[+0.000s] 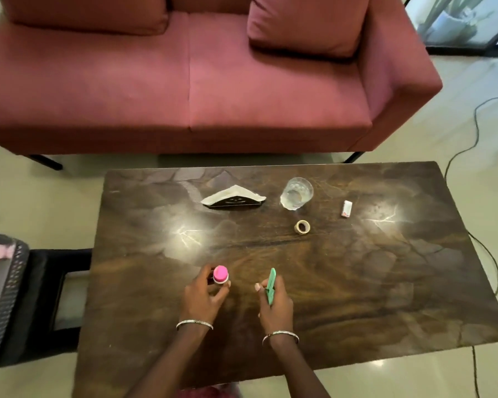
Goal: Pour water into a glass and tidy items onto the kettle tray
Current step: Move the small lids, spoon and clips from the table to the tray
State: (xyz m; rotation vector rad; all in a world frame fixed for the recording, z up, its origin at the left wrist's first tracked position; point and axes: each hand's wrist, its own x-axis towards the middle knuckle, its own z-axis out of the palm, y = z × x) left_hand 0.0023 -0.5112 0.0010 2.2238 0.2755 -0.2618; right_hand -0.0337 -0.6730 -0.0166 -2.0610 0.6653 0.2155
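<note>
The person stands at the near side of the bench [385, 282], and both hands are busy with small things. The left grip [203, 297] is closed around a little bottle with a pink cap [220, 274], fingers curled at its sides, and the bottle stands upright. The right grip [275, 305] pinches a green peg [271, 285], which points away from the person. I think both things are being gathered for the tidying, one in each hand, so that one trip is enough. The kettle tray is not in view, so I cannot tell where they must go.

I take the tape roll [302, 226] near the middle as the centre of the clock. The glass [296, 193] stands at 12 o'clock, upright and apart from the other things. It is clear, with a pattern of bumps on its wall, and it seems to hold some water, so the pouring looks done. The napkin holder [233, 198] is at 10 o'clock and a small white box [346, 208] at 2 o'clock. The bottle is at 8 o'clock, the peg at 7 o'clock. These far things look not yet tidied.
</note>
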